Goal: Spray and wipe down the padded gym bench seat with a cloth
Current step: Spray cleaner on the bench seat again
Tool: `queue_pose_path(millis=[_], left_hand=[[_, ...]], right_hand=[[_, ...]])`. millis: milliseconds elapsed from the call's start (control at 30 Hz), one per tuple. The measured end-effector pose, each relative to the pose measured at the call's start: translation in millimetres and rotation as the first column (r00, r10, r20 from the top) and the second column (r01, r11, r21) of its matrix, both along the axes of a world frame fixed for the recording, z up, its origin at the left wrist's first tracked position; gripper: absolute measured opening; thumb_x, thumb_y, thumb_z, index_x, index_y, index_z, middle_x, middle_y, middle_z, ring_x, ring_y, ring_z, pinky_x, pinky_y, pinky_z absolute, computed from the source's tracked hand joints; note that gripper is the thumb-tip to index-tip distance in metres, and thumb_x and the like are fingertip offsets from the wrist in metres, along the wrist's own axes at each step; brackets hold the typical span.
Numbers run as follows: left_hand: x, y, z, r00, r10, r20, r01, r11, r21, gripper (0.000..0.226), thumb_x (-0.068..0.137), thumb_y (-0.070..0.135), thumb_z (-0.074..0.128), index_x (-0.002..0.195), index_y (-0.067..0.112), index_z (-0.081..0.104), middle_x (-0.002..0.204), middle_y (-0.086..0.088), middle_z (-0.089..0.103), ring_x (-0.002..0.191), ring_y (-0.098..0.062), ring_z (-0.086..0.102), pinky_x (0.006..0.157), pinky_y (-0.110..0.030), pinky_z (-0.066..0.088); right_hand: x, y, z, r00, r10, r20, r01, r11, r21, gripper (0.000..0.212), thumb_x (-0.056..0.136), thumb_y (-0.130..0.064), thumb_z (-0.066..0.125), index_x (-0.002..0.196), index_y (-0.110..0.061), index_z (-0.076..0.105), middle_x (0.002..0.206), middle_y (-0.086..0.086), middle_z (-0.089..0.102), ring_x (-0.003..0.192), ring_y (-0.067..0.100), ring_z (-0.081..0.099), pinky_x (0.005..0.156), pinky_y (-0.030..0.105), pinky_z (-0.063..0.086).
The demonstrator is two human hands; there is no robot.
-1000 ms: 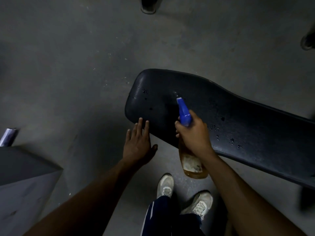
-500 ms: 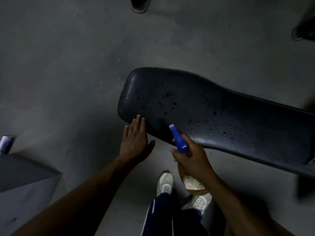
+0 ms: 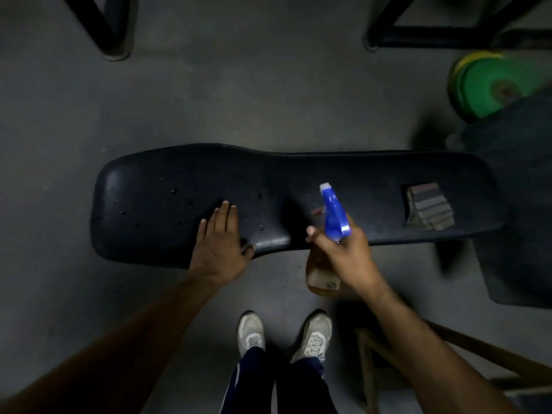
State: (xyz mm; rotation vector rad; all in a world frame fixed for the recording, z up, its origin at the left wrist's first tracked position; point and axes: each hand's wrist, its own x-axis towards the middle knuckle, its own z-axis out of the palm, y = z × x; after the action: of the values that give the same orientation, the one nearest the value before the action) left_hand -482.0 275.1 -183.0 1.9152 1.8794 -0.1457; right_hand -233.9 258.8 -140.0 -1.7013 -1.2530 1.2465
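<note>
The black padded bench seat [image 3: 358, 174] lies crosswise in front of me, dotted with droplets on its wider left part. My left hand [image 3: 219, 240] rests flat on the seat's near edge, fingers together, holding nothing. My right hand [image 3: 343, 252] grips a spray bottle [image 3: 333, 213] with a blue trigger head and an amber body; its nozzle points over the narrow middle of the seat. A folded striped cloth [image 3: 428, 206] lies on the seat's right end, apart from both hands.
Green and yellow weight plates [image 3: 490, 85] sit at the back right beside a dark bulky object [image 3: 519, 204]. Black frame legs [image 3: 113, 28] stand on the grey floor beyond the bench. A wooden frame [image 3: 448, 363] is at my lower right. My shoes [image 3: 283, 333] stand close to the bench.
The view has swung right, so the whole bench and the cloth now show. My right hand has carried the bottle rightward toward the seat's middle. My left hand now lies further onto the padding.
</note>
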Motion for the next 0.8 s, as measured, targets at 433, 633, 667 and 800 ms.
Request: queue_pose_path(millis=[433, 633, 667, 800], left_hand=[[147, 29, 1, 0.977, -0.2, 0.075, 0.199, 0.98, 0.025, 0.096, 0.089, 0.055, 0.059, 0.16, 0.015, 0.007, 0.169, -0.004, 0.002, 0.155, -0.022, 0.009, 0.126, -0.042, 0.004], [191, 39, -6, 0.973, -0.218, 0.069, 0.217, 0.976, 0.027, 0.098, 0.086, 0.054, 0.063, 0.159, 0.012, 0.012, 0.168, -0.007, 0.008, 0.154, -0.024, 0.012, 0.125, -0.044, 0.006], [196, 40, -7, 0.974, -0.217, 0.066, 0.216, 0.976, 0.027, 0.098, 0.086, 0.054, 0.064, 0.159, 0.011, 0.013, 0.168, -0.007, 0.009, 0.154, -0.024, 0.013, 0.125, -0.045, 0.007], [208, 45, -10, 0.975, -0.218, 0.053, 0.216, 0.976, 0.035, 0.098, 0.085, 0.053, 0.065, 0.158, 0.011, 0.016, 0.167, -0.009, 0.012, 0.153, -0.026, 0.016, 0.124, -0.045, 0.01]], right_hand=[[184, 56, 34, 0.985, -0.146, -0.093, 0.165, 0.955, 0.246, 0.054, 0.092, -0.014, 0.081, 0.141, -0.026, 0.062, 0.097, 0.0, 0.062, 0.09, 0.01, 0.058, 0.094, 0.024, 0.047], [210, 90, 32, 0.963, -0.119, -0.24, 0.179, 0.952, 0.247, 0.053, 0.081, 0.012, 0.066, 0.126, -0.013, 0.055, 0.086, 0.0, 0.062, 0.082, 0.012, 0.064, 0.085, 0.025, 0.055], [209, 94, 31, 0.967, -0.076, -0.244, 0.137, 0.961, 0.24, 0.054, 0.079, 0.015, 0.065, 0.121, -0.017, 0.053, 0.09, 0.004, 0.061, 0.082, 0.013, 0.065, 0.083, 0.025, 0.055], [204, 98, 21, 0.973, 0.054, -0.223, -0.006, 0.977, 0.213, 0.052, 0.074, 0.014, 0.064, 0.109, -0.023, 0.053, 0.099, -0.002, 0.058, 0.082, 0.016, 0.064, 0.077, 0.025, 0.054]])
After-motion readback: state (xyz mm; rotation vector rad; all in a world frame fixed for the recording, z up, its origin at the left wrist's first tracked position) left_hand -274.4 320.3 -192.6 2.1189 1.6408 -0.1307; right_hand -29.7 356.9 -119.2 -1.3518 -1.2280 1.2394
